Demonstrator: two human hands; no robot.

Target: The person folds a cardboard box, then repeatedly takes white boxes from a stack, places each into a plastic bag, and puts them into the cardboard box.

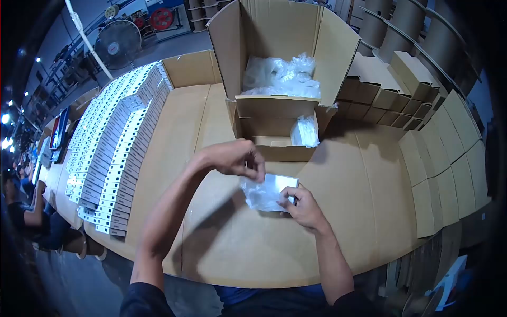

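A small white box (279,184) lies on the cardboard-covered table (327,232) in front of me, with a clear plastic bag (260,196) bunched at its left end. My left hand (235,157) pinches the top of the bag from above. My right hand (300,207) grips the box at its lower right corner. Just behind them stands a large open carton (277,63) holding several clear bagged items (280,76), with one more bagged item (305,132) in its lower front compartment.
Rows of white labelled boxes (113,153) are stacked on the left of the table. Folded brown cartons (446,153) line the right side. Another person (26,211) sits at far left. A fan (117,42) and cardboard spools (417,26) stand behind.
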